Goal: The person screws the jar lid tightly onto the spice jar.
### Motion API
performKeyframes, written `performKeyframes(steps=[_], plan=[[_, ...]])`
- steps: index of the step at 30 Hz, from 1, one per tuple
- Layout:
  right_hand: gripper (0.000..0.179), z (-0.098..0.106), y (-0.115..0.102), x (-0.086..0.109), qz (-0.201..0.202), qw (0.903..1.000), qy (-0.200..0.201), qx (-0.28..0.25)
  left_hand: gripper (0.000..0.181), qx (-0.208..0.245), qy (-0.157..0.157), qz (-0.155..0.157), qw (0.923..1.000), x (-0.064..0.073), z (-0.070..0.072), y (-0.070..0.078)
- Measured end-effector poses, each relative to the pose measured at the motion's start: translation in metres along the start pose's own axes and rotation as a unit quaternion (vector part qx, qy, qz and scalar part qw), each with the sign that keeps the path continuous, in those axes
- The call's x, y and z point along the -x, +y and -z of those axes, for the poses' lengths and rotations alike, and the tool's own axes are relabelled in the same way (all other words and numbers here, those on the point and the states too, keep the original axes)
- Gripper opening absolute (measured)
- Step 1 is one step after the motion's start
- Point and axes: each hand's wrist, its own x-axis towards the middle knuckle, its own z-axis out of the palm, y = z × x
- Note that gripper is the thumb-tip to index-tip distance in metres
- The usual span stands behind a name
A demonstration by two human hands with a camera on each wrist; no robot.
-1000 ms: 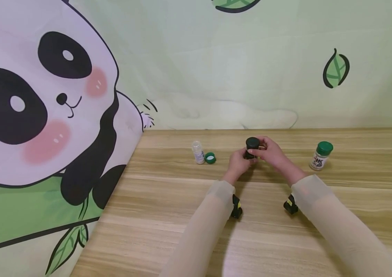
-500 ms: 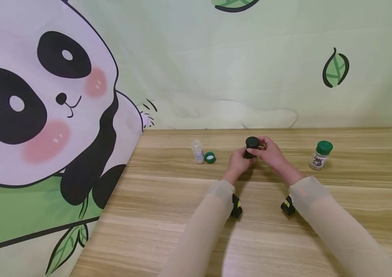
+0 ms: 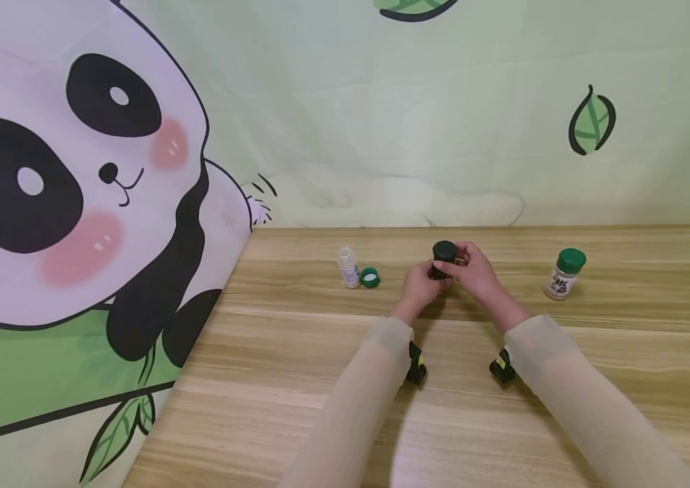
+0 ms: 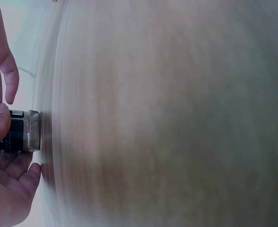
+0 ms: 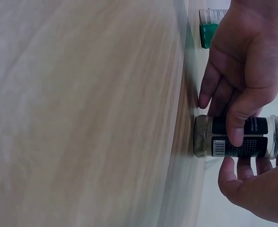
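In the head view both hands are on a black-capped seasoning jar (image 3: 444, 250), which stands upright near the back of the table. My left hand (image 3: 423, 286) grips the jar's lower body, its thumb lying across the dark label (image 5: 253, 147) in the right wrist view. My right hand (image 3: 472, 268) holds the upper part around the black cap, thumb in front and fingers behind. Through the glass base (image 5: 203, 137) a greyish content shows. The left wrist view catches both hands and the jar only at its left edge.
Left of the hands stands a small clear bottle (image 3: 348, 270) without a cap, and a green cap (image 3: 371, 278) lies beside it, open side up. To the right is a labelled jar (image 3: 561, 283) with a green lid. A printed cloth (image 3: 345, 135) hangs behind the wooden table (image 3: 455, 420).
My right wrist and forearm have shifted slightly left and turned a little, with the fingers still on the jar's top. The left hand and the other things stay put.
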Motion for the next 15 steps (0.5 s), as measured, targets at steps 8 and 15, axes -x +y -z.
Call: performKeyframes(steps=[8, 15], plan=[[0.063, -0.0040, 0.0015, -0.0004, 0.006, 0.9996, 0.021, -0.019, 0.039, -0.009, 0.000, -0.006, 0.9999, -0.0003, 0.0004, 0.0001], [0.080, 0.0046, 0.0037, -0.0017, 0.005, 0.9994, -0.028, -0.020, 0.036, -0.013, 0.003, -0.015, 0.9998, -0.0028, 0.0004, -0.0020]])
